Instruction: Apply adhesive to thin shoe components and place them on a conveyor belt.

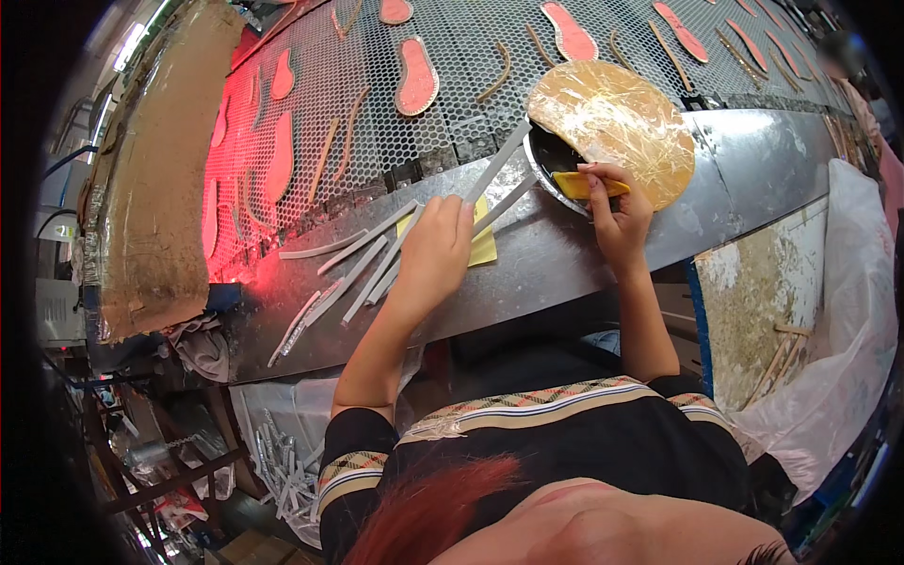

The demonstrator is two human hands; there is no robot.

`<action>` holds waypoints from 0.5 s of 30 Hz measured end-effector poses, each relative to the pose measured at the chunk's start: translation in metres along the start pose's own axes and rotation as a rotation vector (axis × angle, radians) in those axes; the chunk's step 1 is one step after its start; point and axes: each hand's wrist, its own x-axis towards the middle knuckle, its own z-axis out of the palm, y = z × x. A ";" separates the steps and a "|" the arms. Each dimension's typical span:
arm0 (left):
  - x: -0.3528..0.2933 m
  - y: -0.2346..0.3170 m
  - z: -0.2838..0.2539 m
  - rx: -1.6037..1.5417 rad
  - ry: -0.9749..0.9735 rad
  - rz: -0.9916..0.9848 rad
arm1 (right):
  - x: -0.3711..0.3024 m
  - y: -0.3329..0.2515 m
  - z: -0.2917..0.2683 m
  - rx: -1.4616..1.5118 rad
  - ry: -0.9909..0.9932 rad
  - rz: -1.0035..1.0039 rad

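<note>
My left hand is closed over a flat grey strip, whose far end reaches the rim of a round pan. Another grey strip runs from beside that hand to the pan's near edge. Under the fingers lies a yellow square sheet, partly hidden. My right hand pinches a flat yellow piece at the opening of the pan, which looks dark inside. A round tan board, streaked with glossy strands, covers most of the pan.
Several loose grey strips lie on the metal table edge to the left. Beyond, a mesh conveyor carries pink insole-shaped pieces and narrow strips, lit red at left. A translucent plastic bag hangs at right.
</note>
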 end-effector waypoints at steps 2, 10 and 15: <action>-0.001 -0.004 0.000 -0.191 0.027 -0.023 | -0.001 -0.003 0.000 -0.004 0.001 0.001; 0.004 -0.013 0.015 -0.464 -0.118 -0.129 | -0.002 0.003 -0.001 -0.020 -0.025 -0.055; 0.008 -0.017 0.017 -0.849 -0.230 -0.346 | -0.001 0.001 -0.001 -0.049 -0.025 -0.074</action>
